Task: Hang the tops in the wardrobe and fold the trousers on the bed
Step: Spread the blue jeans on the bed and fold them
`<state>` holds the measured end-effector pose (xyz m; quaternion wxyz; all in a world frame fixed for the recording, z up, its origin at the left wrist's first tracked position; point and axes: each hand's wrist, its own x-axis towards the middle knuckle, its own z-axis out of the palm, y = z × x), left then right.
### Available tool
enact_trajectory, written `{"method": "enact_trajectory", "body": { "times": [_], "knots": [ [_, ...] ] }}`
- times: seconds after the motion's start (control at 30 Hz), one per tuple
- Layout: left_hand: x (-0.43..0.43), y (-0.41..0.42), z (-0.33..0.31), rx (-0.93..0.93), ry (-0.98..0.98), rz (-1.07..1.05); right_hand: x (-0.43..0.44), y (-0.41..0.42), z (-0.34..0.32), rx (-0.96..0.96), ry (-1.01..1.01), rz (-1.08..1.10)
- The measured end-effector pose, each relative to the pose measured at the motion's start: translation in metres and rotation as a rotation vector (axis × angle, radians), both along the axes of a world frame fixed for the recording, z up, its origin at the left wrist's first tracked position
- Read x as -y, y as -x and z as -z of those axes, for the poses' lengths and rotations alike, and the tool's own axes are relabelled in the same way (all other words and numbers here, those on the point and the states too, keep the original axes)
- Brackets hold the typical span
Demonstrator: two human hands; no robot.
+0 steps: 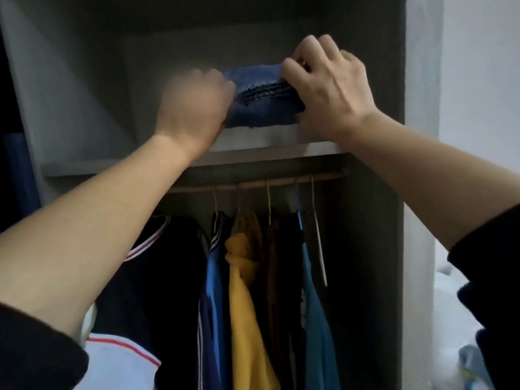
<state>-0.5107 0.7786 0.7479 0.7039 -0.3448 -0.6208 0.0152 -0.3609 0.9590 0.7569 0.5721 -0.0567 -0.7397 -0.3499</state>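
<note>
Blurred left hand (194,108) beside blue garment (264,108)

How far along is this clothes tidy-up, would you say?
Done: several tops, among them a yellow top and a teal top, hang on the rail. In hand: a folded blue garment sits on the shelf above; the right hand grips it, the blurred left hand is at its side. Left: unclear; only a scrap of bedding shows at right.
</note>
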Motion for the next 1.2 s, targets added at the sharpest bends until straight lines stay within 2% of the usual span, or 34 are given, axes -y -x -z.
{"method": "enact_trajectory", "body": {
  "times": [0.1, 0.33, 0.4, 0.5, 0.53, 0.63, 0.7, 0.8, 0.87, 1.13, 1.2],
  "knots": [
    [-0.04, 0.034, -0.02, 0.015, 0.034, -0.033, -0.035, 0.035, -0.015, 0.037, 0.037, 0.046],
    [-0.121, 0.1, -0.04, 0.2, 0.041, 0.009, -0.103, 0.097, -0.042, 0.014, 0.097, 0.147],
    [-0.138, 0.121, -0.042, 0.365, 0.13, 0.129, -0.119, 0.109, -0.046, 0.109, 0.192, 0.132],
    [-0.149, 0.147, -0.041, 0.872, 0.448, 0.382, -0.128, 0.115, -0.05, 0.501, 0.568, 0.218],
    [-0.148, 0.155, -0.04, 0.98, 0.542, 0.424, -0.127, 0.116, -0.049, 0.581, 0.644, 0.236],
    [-0.147, 0.178, -0.039, 1.136, 0.641, 0.499, -0.125, 0.131, -0.049, 0.572, 0.573, 0.202],
    [-0.154, 0.188, -0.039, 1.219, 0.656, 0.442, -0.119, 0.144, -0.05, 0.569, 0.467, 0.185],
    [-0.17, 0.197, -0.036, 1.203, 0.549, 0.259, -0.113, 0.166, -0.055, 0.617, 0.392, 0.22],
    [-0.176, 0.2, -0.033, 1.258, 0.474, 0.197, -0.116, 0.181, -0.058, 0.673, 0.386, 0.292],
    [-0.182, 0.195, -0.035, 1.183, 0.582, 0.21, -0.154, 0.23, -0.072, 0.736, 0.505, 0.666],
    [-0.184, 0.195, -0.034, 1.186, 0.569, 0.217, -0.168, 0.238, -0.069, 0.745, 0.509, 0.676]
  ]
}}
